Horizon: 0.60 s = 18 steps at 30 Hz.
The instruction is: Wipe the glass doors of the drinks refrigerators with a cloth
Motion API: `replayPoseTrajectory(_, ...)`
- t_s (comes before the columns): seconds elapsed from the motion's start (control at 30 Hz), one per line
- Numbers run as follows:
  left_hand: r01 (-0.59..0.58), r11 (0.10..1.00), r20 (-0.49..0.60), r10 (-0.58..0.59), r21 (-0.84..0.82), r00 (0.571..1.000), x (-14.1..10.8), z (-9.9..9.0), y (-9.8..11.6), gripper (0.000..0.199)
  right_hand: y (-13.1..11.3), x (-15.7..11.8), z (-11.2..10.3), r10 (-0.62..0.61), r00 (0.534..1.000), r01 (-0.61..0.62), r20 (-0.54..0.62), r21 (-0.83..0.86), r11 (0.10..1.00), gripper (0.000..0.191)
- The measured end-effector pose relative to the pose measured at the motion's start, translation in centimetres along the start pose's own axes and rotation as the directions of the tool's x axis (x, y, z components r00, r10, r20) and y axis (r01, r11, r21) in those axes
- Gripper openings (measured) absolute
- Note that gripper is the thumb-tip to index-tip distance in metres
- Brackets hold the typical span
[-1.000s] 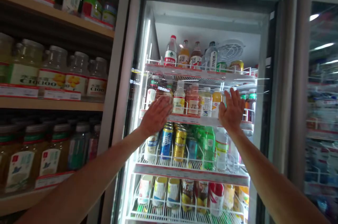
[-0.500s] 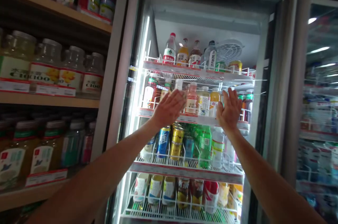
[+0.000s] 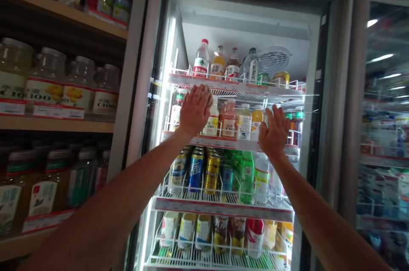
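Note:
My left hand (image 3: 194, 111) lies nearly flat against the glass door of a lit drinks fridge, its fingers close together. A small pale edge, apparently a cloth (image 3: 207, 89), shows past its fingertips; most of it is hidden under the hand. My right hand (image 3: 274, 132) rests on the same glass farther right, palm forward, fingers spread and with nothing visible in it. Between the hands, behind the glass, stand juice bottles (image 3: 229, 124) on the second shelf.
A shelf rack (image 3: 60, 124) of bottled drinks stands on the left. The fridge's metal frame (image 3: 343, 92) runs up the right side, beside another glass-fronted fridge (image 3: 383, 143). Cans (image 3: 195, 171) and bottles fill the fridge's lower shelves.
My left hand has slid up and to the left across the glass, uncovering a bottle. My right hand stays in about the same place. The view has shifted slightly.

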<state>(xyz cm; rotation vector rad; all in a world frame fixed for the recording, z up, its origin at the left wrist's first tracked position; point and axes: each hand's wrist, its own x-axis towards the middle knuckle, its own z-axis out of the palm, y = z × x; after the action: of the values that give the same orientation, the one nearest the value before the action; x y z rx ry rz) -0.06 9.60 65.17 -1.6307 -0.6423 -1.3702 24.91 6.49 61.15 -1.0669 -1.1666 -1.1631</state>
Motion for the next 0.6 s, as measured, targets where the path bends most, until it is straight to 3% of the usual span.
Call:
replayPoseTrajectory(0.07, 0.054, 0.998, -0.015, -0.054, -0.014, 0.998, 0.5, 0.4, 0.4, 0.043, 0.1, 0.0, 0.0, -0.006, 1.000, 0.006, -0.001, -0.004, 1.000, 0.046)
replayPoseTrajectory(0.13, -0.109, 0.993, 0.044, 0.111, -0.047, 0.993, -0.2, 0.8, 2.3, 0.042, 0.1, 0.0, 0.1, -0.004, 1.000, 0.004, -0.001, -0.009, 1.000, 0.046)
replayPoseTrajectory(0.17, -0.243, 0.967, 0.087, 0.249, -0.075, 0.965, -0.7, 1.0, 3.4, 0.042, 0.1, 0.0, 0.1, -0.002, 1.000, 0.002, -0.003, -0.012, 1.000, 0.046)
replayPoseTrajectory(0.23, -0.482, 0.865, 0.165, 0.500, -0.139, 0.850, -1.7, 1.3, 5.3, 0.040, 0.1, 0.0, 0.2, 0.001, 1.000, -0.001, -0.009, -0.017, 1.000, 0.046)
replayPoseTrajectory(0.27, -0.545, 0.823, 0.191, 0.568, -0.161, 0.801, -1.8, 1.3, 5.6, 0.039, 0.1, 0.0, 0.2, 0.001, 1.000, -0.001, -0.012, -0.019, 1.000, 0.045)
replayPoseTrajectory(0.3, -0.557, 0.814, 0.207, 0.581, -0.165, 0.787, -1.6, 1.3, 5.6, 0.040, 0.1, 0.0, 0.1, 0.000, 1.000, 0.000, -0.015, -0.019, 1.000, 0.045)
replayPoseTrajectory(0.33, -0.513, 0.845, 0.208, 0.534, -0.147, 0.819, -1.2, 1.2, 5.1, 0.040, 0.1, 0.0, 0.1, -0.004, 1.000, 0.003, -0.017, -0.018, 1.000, 0.045)
replayPoseTrajectory(0.37, -0.416, 0.902, 0.187, 0.431, -0.112, 0.883, -0.5, 1.1, 4.4, 0.041, 0.1, 0.0, 0.1, -0.008, 1.000, 0.008, -0.016, -0.015, 1.000, 0.045)
replayPoseTrajectory(0.43, -0.152, 0.987, 0.097, 0.156, -0.045, 0.983, 0.7, 1.0, 2.9, 0.043, 0.1, 0.0, 0.0, -0.010, 1.000, 0.010, -0.013, -0.009, 1.000, 0.045)
replayPoseTrajectory(0.5, -0.004, 1.000, 0.043, 0.005, -0.024, 0.999, 1.1, 0.9, 2.4, 0.044, 0.0, 0.0, -0.1, -0.004, 1.000, 0.004, -0.005, -0.001, 1.000, 0.045)
replayPoseTrajectory(0.53, -0.024, 0.999, 0.055, 0.026, -0.029, 0.998, 0.8, 0.9, 2.7, 0.044, 0.0, 0.0, -0.1, 0.000, 1.000, 0.000, -0.004, 0.004, 1.000, 0.045)
replayPoseTrajectory(0.6, -0.220, 0.973, 0.138, 0.228, -0.068, 0.964, -0.5, 0.9, 3.8, 0.044, 0.0, 0.0, -0.1, 0.006, 1.000, -0.005, -0.005, 0.014, 1.000, 0.045)
